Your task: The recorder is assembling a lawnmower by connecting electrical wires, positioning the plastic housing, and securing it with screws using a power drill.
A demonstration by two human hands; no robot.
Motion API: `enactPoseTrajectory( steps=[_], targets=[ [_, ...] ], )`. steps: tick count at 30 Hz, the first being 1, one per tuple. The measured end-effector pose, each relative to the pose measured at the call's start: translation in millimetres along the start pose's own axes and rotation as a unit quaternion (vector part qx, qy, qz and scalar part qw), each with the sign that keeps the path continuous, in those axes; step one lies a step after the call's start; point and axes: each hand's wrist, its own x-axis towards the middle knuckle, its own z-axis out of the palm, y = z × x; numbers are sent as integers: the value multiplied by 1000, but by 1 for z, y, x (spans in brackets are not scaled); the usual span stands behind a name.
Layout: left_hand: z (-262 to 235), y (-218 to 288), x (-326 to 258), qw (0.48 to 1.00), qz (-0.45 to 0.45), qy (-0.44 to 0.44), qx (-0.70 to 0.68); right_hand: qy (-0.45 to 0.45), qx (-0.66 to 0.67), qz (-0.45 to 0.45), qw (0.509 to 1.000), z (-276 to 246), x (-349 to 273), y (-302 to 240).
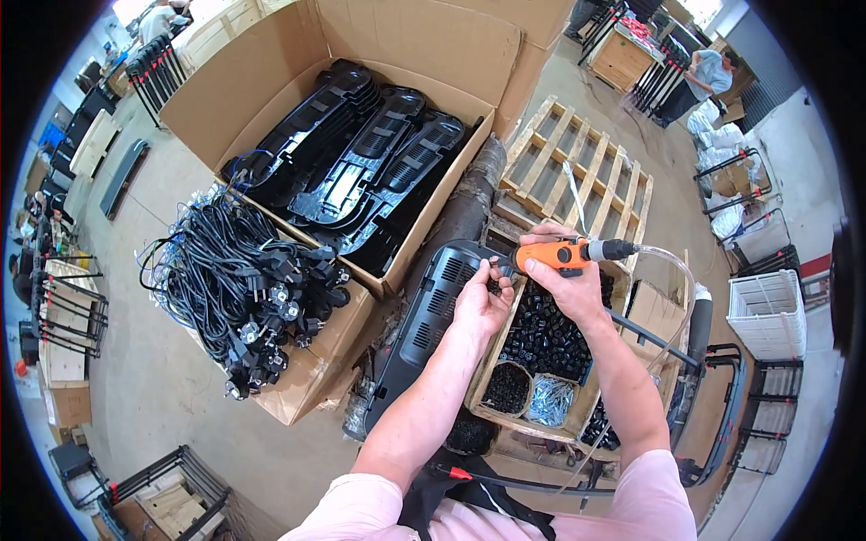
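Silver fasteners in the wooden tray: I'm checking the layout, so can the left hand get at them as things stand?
Probably yes: the left hand is close by, and the silver fasteners lie uncovered, with no arm or tool seen over them.

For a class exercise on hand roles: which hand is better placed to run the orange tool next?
Probably the right hand: it grips the orange tool, whose front points toward the black vented panel. The left hand curls near that front; whether it holds anything is unclear.
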Motion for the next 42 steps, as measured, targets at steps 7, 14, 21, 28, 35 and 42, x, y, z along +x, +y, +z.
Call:
enactPoseTrajectory(
  steps=[7, 14, 21, 28, 35, 42],
  targets=[
    [11, -16, -16, 994, 9, 0, 105, 25, -23, -4, 999, 6, 22, 15],
    [-26, -28, -51, 975, -27, 16, 219, 6, -86, -1, 996, 15, 50, 27],
    [-39, -40, -66, 967, -29, 35, 249, -6, -140, 8, 990, 23, 59, 37],
    [-64, -41, -78, 959, -55, -52, 273, -34, -201, 45, 978, 30, 70, 28],
    [-71, -41, -89, 956, -26, -15, 292, -30, -153, 29, 987, 21, 69, 40],
    [-69, -35, -102, 954, -6, -1, 300, -46, -182, 25, 982, 21, 69, 40]
  ],
)
